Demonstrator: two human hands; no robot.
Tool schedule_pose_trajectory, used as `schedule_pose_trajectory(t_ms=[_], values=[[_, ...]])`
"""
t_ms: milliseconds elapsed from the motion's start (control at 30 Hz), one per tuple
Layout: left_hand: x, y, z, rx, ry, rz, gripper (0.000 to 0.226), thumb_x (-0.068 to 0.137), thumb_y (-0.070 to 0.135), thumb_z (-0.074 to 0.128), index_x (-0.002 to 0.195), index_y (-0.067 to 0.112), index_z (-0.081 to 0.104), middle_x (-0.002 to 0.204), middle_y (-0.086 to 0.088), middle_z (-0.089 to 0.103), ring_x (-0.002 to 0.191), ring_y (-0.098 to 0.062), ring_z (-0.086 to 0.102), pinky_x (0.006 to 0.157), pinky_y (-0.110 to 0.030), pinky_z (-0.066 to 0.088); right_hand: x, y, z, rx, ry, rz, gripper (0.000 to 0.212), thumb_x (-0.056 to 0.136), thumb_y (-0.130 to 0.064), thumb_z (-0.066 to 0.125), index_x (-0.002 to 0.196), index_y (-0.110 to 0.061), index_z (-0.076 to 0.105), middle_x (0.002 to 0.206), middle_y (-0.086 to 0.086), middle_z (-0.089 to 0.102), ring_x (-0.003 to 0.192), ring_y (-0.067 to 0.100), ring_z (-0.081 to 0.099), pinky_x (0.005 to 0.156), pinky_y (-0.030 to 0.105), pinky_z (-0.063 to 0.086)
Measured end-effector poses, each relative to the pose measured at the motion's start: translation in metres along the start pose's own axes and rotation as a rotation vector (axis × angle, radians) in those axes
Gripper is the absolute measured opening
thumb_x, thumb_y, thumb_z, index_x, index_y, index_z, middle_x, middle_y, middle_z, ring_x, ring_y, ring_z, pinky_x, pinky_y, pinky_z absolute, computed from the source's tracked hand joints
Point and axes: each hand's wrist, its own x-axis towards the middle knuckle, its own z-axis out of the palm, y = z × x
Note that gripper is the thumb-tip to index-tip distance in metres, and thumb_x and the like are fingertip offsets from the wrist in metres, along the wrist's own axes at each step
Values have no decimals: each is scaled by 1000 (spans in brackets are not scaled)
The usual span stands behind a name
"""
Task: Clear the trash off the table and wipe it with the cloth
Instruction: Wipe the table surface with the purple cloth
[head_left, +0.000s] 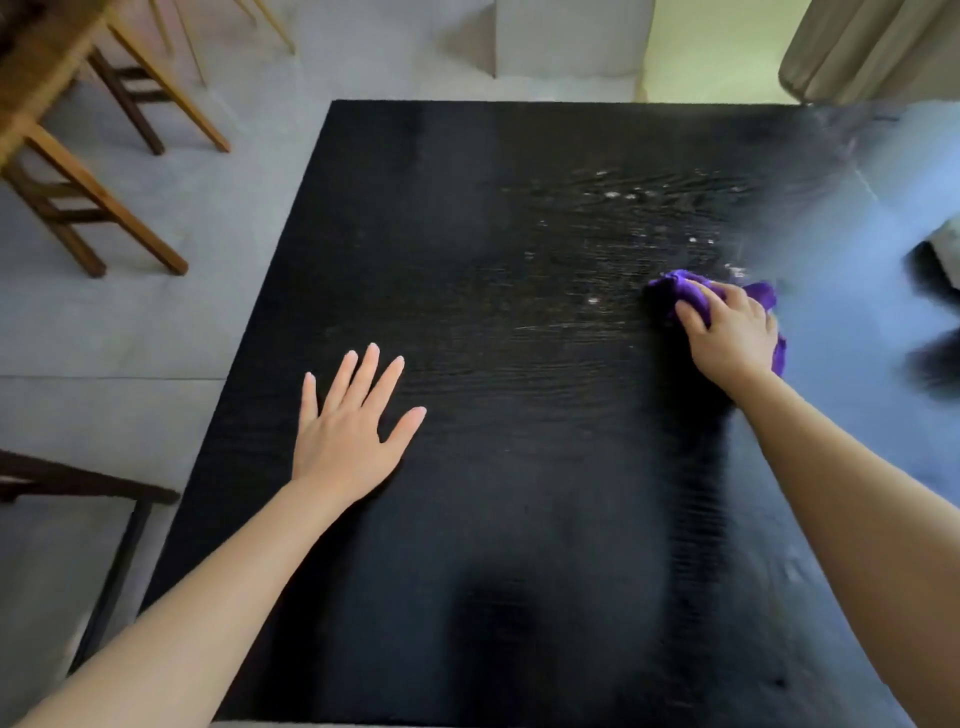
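Observation:
A black wood-grain table (467, 234) fills most of the view. My right hand (730, 332) presses a bunched purple cloth (680, 293) onto its right side, fingers closed over the cloth. White specks and smears (618, 196) lie on the tabletop beyond and to the left of the cloth. My left hand (353, 421) rests flat on the table's left half, palm down, fingers spread, holding nothing.
Wooden chairs or stools (104, 171) stand on the grey floor at the far left. A dark chair frame (88, 488) sits by the table's near left edge. A curtain (872, 47) hangs at the top right. Blurred dark shapes (935, 312) lie past the right edge.

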Motion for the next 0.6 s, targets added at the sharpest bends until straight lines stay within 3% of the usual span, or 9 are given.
schedule_pose_trajectory(t_ms=[367, 500, 600], values=[[-16, -81, -7, 8, 8, -9, 82, 76, 71, -5, 149, 34, -2, 160, 8, -9, 147, -11, -11, 120, -38, -5, -19, -225, 78, 53, -147, -252, 47, 95, -47, 33, 135, -26, 47, 146, 1, 40, 137, 25, 29, 115, 47, 12], [-44, -86, -3, -12, 21, -5, 82, 78, 73, -9, 149, 32, -5, 159, 6, -11, 147, -12, -12, 120, -35, -8, -41, -282, 97, 70, -208, -459, 45, 96, -47, 33, 135, -31, 47, 147, -1, 41, 139, 23, 28, 116, 48, 12], [-70, -87, 1, 5, 57, 17, 81, 83, 69, -7, 150, 27, 8, 160, 1, 3, 148, -16, 1, 118, -37, -1, -63, -307, 103, 74, -264, -570, 46, 96, -48, 33, 137, -31, 45, 147, -3, 40, 140, 22, 27, 118, 46, 9]])
